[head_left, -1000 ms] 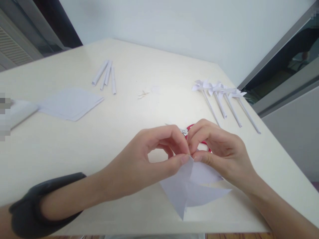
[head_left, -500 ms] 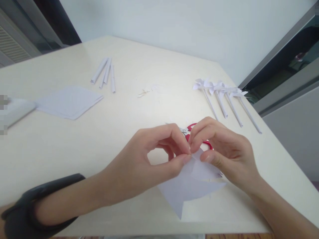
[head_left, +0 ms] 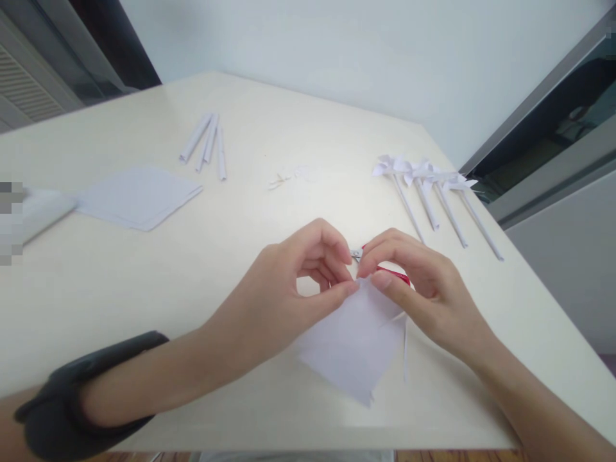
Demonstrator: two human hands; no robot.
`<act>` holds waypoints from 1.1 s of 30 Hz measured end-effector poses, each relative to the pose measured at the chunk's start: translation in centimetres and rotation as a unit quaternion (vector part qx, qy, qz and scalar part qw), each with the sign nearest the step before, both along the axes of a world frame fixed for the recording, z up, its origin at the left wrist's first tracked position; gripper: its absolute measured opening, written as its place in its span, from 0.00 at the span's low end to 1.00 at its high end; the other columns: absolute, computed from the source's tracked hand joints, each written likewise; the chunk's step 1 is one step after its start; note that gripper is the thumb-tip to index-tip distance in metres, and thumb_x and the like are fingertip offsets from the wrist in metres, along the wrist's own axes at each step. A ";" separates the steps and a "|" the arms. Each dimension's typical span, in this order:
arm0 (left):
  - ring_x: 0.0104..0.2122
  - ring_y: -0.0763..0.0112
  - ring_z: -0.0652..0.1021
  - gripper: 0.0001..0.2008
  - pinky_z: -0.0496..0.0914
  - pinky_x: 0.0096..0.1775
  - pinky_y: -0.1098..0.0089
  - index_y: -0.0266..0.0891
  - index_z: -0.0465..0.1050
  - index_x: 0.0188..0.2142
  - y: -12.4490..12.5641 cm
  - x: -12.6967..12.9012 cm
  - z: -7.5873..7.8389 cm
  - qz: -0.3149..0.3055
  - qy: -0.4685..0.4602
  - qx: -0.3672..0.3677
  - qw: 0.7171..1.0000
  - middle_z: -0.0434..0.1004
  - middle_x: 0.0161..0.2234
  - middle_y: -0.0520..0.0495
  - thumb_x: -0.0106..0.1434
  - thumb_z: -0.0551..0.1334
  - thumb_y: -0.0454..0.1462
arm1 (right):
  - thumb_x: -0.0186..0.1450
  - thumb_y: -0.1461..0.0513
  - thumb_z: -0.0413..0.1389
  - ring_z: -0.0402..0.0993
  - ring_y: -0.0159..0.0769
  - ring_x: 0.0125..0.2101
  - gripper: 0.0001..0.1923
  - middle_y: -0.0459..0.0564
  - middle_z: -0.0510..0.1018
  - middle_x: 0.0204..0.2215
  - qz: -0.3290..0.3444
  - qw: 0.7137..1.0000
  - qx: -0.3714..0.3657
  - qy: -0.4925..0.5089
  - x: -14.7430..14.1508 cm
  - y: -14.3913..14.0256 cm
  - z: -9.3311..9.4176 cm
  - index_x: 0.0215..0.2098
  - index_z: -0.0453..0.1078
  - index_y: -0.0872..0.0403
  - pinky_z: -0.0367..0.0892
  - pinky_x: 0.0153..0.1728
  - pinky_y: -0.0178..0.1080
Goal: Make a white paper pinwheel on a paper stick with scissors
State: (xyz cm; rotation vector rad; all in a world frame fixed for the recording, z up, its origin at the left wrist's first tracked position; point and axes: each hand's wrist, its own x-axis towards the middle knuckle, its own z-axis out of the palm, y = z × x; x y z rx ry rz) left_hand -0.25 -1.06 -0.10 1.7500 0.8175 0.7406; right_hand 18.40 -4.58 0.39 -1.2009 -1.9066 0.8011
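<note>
No readable text or labels anywhere.

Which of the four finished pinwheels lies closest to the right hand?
The leftmost pinwheel of the row; its stick ends just beyond the right hand, while the other three pinwheels lie farther right, toward the table edge.

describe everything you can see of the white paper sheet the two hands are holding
The paper sheet is thin, plain white and roughly square, cut or folded so that flaps overlap, with a narrow strip at its right edge. It hangs point-down just above the table, near the front edge. The left hand and right hand pinch its top corner between thumbs and fingertips. Red-handled scissors lie behind it.
</note>
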 end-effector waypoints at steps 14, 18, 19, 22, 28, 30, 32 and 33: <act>0.30 0.77 0.76 0.08 0.71 0.34 0.73 0.42 0.61 0.35 0.3 0.3 -0.1 -0.017 0.069 0.041 0.997 0.74 0.28 0.58 0.58 0.60 0.31 | 0.61 0.65 0.58 0.69 0.31 0.34 0.04 0.44 0.73 0.30 -0.021 0.998 -0.042 -0.044 0.1 0.5 -0.5 0.28 0.69 0.54 0.62 0.34 0.35; 0.34 0.76 0.75 0.12 0.71 0.39 0.71 0.42 0.60 0.41 0.4 0.3 -0.4 -0.042 0.061 0.039 0.996 0.75 0.33 0.57 0.59 0.60 0.31 | 0.62 0.64 0.58 0.69 0.30 0.34 0.06 0.44 0.73 0.29 -0.030 0.998 -0.047 -0.023 -0.1 0.5 -0.7 0.27 0.68 0.55 0.62 0.34 0.34; 0.34 0.76 0.75 0.12 0.71 0.40 0.71 0.42 0.60 0.42 0.5 0.3 -0.5 -0.045 0.065 0.028 0.996 0.76 0.33 0.57 0.60 0.59 0.32 | 0.62 0.63 0.57 0.69 0.31 0.34 0.07 0.44 0.73 0.28 -0.030 0.998 -0.046 -0.021 -0.2 0.5 -0.7 0.26 0.68 0.55 0.62 0.35 0.34; 0.33 0.76 0.75 0.11 0.70 0.39 0.71 0.44 0.60 0.42 0.5 0.3 -0.5 -0.046 0.081 -0.010 0.996 0.75 0.29 0.59 0.60 0.59 0.33 | 0.63 0.63 0.56 0.69 0.31 0.35 0.08 0.44 0.72 0.28 -0.036 0.998 -0.038 -0.021 -0.2 0.4 -0.8 0.26 0.67 0.55 0.62 0.37 0.35; 0.31 0.77 0.75 0.11 0.70 0.37 0.72 0.45 0.61 0.40 0.6 0.2 -0.6 -0.043 0.079 -0.030 0.996 0.71 0.26 0.61 0.59 0.60 0.32 | 0.63 0.66 0.56 0.67 0.29 0.31 0.08 0.43 0.72 0.27 -0.045 0.998 -0.021 -0.039 -0.2 0.3 -0.9 0.25 0.68 0.56 0.61 0.41 0.36; 0.31 0.77 0.75 0.11 0.70 0.36 0.71 0.46 0.61 0.40 0.7 0.2 -0.6 -0.044 0.086 -0.043 0.994 0.72 0.26 0.61 0.59 0.60 0.32 | 0.63 0.66 0.56 0.67 0.28 0.31 0.08 0.43 0.71 0.27 -0.047 0.998 -0.019 -0.046 -0.2 0.3 -0.9 0.25 0.68 0.55 0.61 0.42 0.36; 0.31 0.77 0.75 0.11 0.70 0.37 0.71 0.46 0.61 0.39 0.7 0.2 -0.5 -0.043 0.092 -0.050 0.994 0.72 0.26 0.62 0.59 0.60 0.32 | 0.63 0.66 0.56 0.67 0.29 0.32 0.08 0.43 0.72 0.27 -0.047 0.997 -0.022 -0.051 -0.3 0.3 -0.9 0.26 0.69 0.55 0.61 0.42 0.35; 0.30 0.77 0.75 0.11 0.70 0.37 0.71 0.46 0.61 0.39 0.7 0.2 -0.5 -0.041 0.093 -0.050 0.994 0.72 0.26 0.62 0.59 0.60 0.32 | 0.63 0.66 0.56 0.68 0.29 0.32 0.07 0.43 0.72 0.27 -0.047 0.997 -0.023 -0.052 -0.3 0.3 -0.9 0.25 0.68 0.55 0.61 0.42 0.35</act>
